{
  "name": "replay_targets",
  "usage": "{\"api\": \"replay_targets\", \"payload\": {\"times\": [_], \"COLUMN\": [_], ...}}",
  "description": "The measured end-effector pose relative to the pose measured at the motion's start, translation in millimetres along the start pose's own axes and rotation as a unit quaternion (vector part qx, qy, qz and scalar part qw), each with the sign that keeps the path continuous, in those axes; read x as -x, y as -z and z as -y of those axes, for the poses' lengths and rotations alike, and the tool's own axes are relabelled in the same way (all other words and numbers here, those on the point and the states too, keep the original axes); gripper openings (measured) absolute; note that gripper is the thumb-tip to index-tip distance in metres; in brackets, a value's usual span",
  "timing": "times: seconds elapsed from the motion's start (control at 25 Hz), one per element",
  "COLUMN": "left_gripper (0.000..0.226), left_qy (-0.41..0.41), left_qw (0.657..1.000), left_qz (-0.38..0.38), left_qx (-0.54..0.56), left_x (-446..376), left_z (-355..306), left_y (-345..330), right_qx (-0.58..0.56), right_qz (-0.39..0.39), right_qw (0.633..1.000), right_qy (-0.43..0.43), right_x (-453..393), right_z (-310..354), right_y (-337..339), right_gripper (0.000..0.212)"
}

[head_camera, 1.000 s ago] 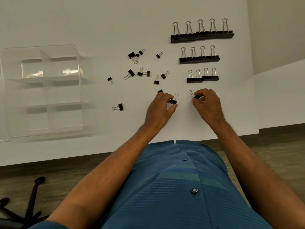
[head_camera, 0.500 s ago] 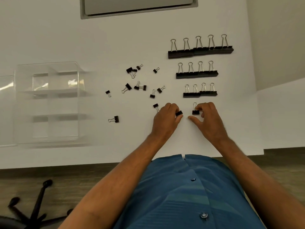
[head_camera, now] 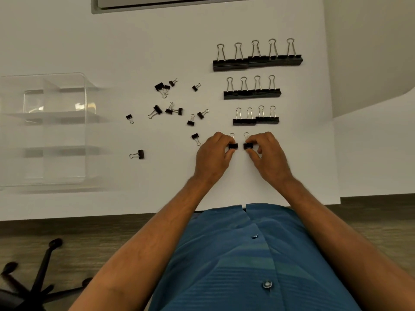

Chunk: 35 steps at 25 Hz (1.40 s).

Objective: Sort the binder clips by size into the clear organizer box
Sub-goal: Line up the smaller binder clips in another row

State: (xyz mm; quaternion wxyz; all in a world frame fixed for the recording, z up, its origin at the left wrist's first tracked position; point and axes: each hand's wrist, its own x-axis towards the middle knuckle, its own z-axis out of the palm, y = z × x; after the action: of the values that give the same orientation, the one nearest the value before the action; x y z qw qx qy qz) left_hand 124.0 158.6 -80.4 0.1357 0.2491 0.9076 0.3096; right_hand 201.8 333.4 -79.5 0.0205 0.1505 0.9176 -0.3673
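Note:
My left hand pinches a small black binder clip on the white table, and my right hand pinches another small clip right beside it; both stand with handles pointing away from me. Above them stand three lined-up rows: large clips, medium clips and smaller clips. Several loose small clips lie scattered to the left. The clear organizer box sits at the far left, its compartments showing nothing inside.
The white table's front edge runs just below my forearms, its right edge past the rows. A grey panel lies at the top. An office chair base stands on the floor at lower left.
Both hands have brought their small clips closer together and stood them side by side below the third row. The camera view has tilted, shifting everything lower in the frame.

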Motion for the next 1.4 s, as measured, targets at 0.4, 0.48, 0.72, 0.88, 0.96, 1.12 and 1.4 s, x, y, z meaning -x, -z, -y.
{"api": "replay_targets", "payload": {"times": [0.4, 0.48, 0.72, 0.88, 0.96, 1.12, 1.4], "left_gripper": [0.021, 0.021, 0.019, 0.024, 0.028, 0.021, 0.016], "left_qy": [0.005, 0.005, 0.001, 0.006, 0.024, 0.052, 0.094], "left_qw": [1.000, 1.000, 1.000, 0.999, 0.996, 0.985, 0.990], "left_qz": [-0.007, -0.005, 0.001, 0.016, 0.036, 0.061, -0.008], "left_qx": [0.004, 0.002, 0.011, 0.033, 0.078, 0.152, 0.102], "left_x": [-3, -3, -4, -4, -4, -1, 32], "left_z": [-6, -6, -6, -6, -6, 7, 80], "left_y": [-9, -9, -7, -3, 5, 36, 97], "right_qx": [0.006, 0.005, 0.005, 0.001, -0.008, -0.001, 0.003], "right_qz": [-0.005, -0.008, -0.017, -0.022, -0.026, -0.072, -0.036], "right_qw": [1.000, 1.000, 1.000, 1.000, 0.999, 0.997, 0.999], "right_qy": [-0.007, -0.007, -0.007, -0.016, -0.026, -0.029, 0.005], "right_x": [-5, -5, -3, -1, 0, 5, -7], "right_z": [-2, -2, 1, 7, 12, 30, 81], "right_y": [-7, -7, -7, -7, -4, -1, -23], "right_gripper": [0.026, 0.026, 0.031, 0.041, 0.046, 0.039, 0.022]}}
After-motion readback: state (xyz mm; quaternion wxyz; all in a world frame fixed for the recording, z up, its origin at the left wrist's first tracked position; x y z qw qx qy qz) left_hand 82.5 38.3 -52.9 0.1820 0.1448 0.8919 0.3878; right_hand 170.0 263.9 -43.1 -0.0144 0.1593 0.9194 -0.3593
